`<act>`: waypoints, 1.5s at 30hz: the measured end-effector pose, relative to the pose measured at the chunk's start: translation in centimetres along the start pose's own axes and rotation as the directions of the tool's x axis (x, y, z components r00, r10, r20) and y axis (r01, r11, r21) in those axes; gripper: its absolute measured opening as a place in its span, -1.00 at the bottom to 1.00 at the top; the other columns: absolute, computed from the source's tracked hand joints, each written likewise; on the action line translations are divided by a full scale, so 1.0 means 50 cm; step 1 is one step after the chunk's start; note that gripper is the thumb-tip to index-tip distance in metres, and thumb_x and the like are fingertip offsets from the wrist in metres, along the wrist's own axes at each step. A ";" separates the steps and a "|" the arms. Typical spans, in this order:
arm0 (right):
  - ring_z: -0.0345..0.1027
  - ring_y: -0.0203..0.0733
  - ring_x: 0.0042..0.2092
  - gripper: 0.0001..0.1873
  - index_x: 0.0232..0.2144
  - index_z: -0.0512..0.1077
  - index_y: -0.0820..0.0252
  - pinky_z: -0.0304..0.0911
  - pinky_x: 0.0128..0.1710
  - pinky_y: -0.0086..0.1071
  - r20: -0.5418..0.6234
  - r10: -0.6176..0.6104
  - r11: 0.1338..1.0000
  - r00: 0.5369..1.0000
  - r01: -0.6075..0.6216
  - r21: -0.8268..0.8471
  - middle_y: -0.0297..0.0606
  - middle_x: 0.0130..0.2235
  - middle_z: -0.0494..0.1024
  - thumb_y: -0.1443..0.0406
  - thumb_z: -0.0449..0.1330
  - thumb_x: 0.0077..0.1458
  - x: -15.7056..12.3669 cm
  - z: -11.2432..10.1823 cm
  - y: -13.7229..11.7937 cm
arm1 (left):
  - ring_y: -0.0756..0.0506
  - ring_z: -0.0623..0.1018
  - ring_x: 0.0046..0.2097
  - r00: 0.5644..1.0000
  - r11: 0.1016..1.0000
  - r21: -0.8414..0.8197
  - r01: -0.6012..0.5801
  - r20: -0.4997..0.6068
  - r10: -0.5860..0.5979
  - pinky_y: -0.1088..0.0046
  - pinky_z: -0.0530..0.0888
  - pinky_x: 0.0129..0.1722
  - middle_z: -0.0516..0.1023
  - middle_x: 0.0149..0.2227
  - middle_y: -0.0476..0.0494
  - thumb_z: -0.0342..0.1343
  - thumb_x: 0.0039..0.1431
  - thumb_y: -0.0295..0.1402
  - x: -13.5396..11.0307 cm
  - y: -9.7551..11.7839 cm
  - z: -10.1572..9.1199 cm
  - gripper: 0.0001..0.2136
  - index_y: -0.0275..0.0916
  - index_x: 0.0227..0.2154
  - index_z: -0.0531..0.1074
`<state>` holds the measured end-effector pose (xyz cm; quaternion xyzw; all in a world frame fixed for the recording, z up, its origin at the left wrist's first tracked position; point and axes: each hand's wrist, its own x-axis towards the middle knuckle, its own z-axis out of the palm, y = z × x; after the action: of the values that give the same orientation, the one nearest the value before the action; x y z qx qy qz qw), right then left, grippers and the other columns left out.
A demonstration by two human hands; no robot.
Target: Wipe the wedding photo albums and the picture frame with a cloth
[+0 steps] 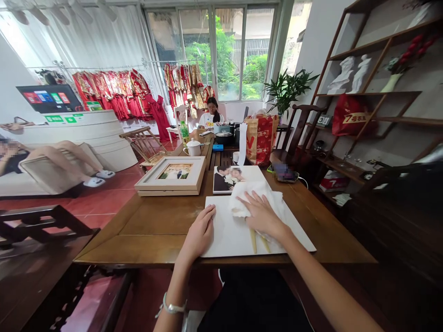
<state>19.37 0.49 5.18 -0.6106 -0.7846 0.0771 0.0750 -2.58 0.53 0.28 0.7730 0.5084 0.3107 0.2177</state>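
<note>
A large white board (228, 233) lies flat on the wooden table (155, 230) in front of me. My left hand (200, 233) rests on its left edge, fingers curled over the border. My right hand (263, 216) lies flat, fingers stretched out, pressing a white cloth (254, 193) onto the board. Two thin yellowish sticks (258, 242) poke out below my right palm. A wedding photo print (226, 179) lies just beyond the board, partly under the cloth.
A stack of framed pictures (172, 175) sits to the left on the table. Farther back are a teapot (193, 147), a red bag (261, 137), a phone (285, 174) and a seated person (211, 115). Shelves (367, 97) stand at right, wooden chairs (41, 221) at left.
</note>
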 end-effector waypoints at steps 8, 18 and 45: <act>-0.49 0.05 0.33 -0.05 0.26 0.00 0.08 -0.40 0.25 0.08 0.014 -0.252 0.966 0.968 0.252 -0.059 -0.22 0.34 -0.13 0.52 0.03 -0.25 -0.168 0.014 -0.074 | -0.09 0.22 0.26 1.000 1.000 0.013 -0.023 -0.005 0.023 0.23 0.16 0.26 0.25 0.22 -0.18 -0.22 0.22 -0.45 0.000 -0.001 0.001 -0.61 -0.26 0.07 0.31; -0.32 -0.16 0.32 -0.07 0.24 0.06 -0.01 -0.33 0.28 -0.07 0.180 -0.281 0.945 0.943 0.240 0.221 -0.41 0.31 -0.05 0.51 -0.06 -0.27 -0.131 -0.049 -0.003 | -0.09 0.23 0.25 0.999 1.000 -0.003 -0.024 -0.021 0.024 0.23 0.15 0.26 0.26 0.21 -0.14 -0.19 0.22 -0.45 -0.002 -0.004 0.002 -0.62 -0.22 0.06 0.32; 0.04 0.05 0.23 -0.46 0.12 0.28 0.34 0.00 0.17 -0.15 0.047 -0.125 0.949 0.991 0.105 0.296 -0.06 0.19 0.27 0.27 -0.03 0.09 -0.013 -0.043 -0.020 | -0.09 0.23 0.25 0.999 0.999 -0.001 -0.037 -0.027 0.037 0.24 0.17 0.25 0.28 0.21 -0.13 -0.19 0.22 -0.45 -0.003 -0.004 0.002 -0.61 -0.19 0.07 0.32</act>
<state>19.03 -0.31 7.49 -0.5431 -0.8008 0.2078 0.1432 -2.70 0.44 0.05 0.7778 0.4967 0.3257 0.2057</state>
